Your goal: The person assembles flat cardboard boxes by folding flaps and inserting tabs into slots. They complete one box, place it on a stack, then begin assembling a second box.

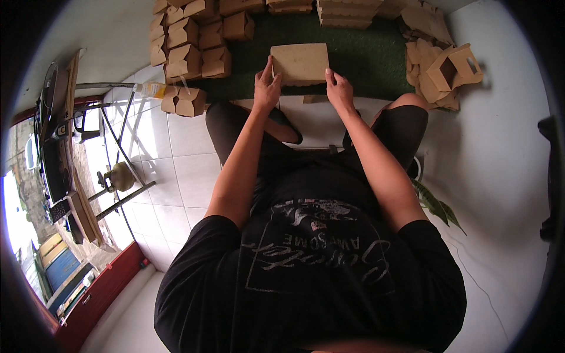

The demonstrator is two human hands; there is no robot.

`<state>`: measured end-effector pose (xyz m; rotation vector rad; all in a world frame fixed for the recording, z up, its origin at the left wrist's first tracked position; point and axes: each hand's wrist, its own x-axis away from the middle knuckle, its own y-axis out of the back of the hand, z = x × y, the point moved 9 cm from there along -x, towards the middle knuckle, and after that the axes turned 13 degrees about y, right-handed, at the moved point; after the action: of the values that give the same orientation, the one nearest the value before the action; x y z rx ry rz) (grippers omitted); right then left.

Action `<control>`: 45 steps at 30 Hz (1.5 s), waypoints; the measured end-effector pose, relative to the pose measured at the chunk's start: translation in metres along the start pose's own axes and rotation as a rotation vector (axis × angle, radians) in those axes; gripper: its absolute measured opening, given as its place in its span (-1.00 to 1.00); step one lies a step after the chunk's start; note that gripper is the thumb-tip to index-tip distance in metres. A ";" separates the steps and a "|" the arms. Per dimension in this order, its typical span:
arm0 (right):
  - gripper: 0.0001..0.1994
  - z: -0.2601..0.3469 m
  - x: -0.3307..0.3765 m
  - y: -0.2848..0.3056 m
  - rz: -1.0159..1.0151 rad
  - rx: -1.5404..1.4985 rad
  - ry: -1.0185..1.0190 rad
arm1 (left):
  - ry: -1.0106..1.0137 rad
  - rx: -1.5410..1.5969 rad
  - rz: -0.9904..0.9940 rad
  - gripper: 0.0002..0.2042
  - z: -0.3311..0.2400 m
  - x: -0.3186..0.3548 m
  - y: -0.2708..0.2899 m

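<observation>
Between my hands is a brown cardboard box (300, 63), its flat top facing up, over the near part of a green mat. My left hand (268, 86) grips its left side, with the index finger stretched along the edge and the thumb at the near corner. At the near right corner, my right hand (338, 89) pinches the box with its fingers curled. The underside of the box and the fingertips beneath it are hidden.
Stacked folded boxes (183, 60) stand left on the green mat (376, 62). Stacked cardboard trays (347, 13) lie at the back. Flattened cardboard (419, 65) and an open handled box (450, 69) are at right. A bottle of yellow liquid (150, 90) lies by the left stacks.
</observation>
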<state>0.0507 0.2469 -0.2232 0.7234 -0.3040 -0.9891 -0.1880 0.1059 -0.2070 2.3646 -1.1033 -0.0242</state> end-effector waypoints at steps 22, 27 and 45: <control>-0.26 0.027 0.000 0.001 0.011 -0.613 -0.179 | 0.266 0.069 0.280 -0.25 0.013 -0.006 -0.034; -0.19 0.048 0.011 0.027 0.020 -0.681 -0.099 | 0.404 0.597 0.388 -0.10 -0.040 0.041 -0.020; -0.15 0.080 0.004 0.052 0.212 -0.468 0.207 | 0.918 0.695 0.590 -0.47 -0.025 0.061 -0.001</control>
<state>0.0432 0.2286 -0.1296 0.3524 0.0352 -0.7373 -0.1404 0.0737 -0.1742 1.9895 -1.3460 1.6847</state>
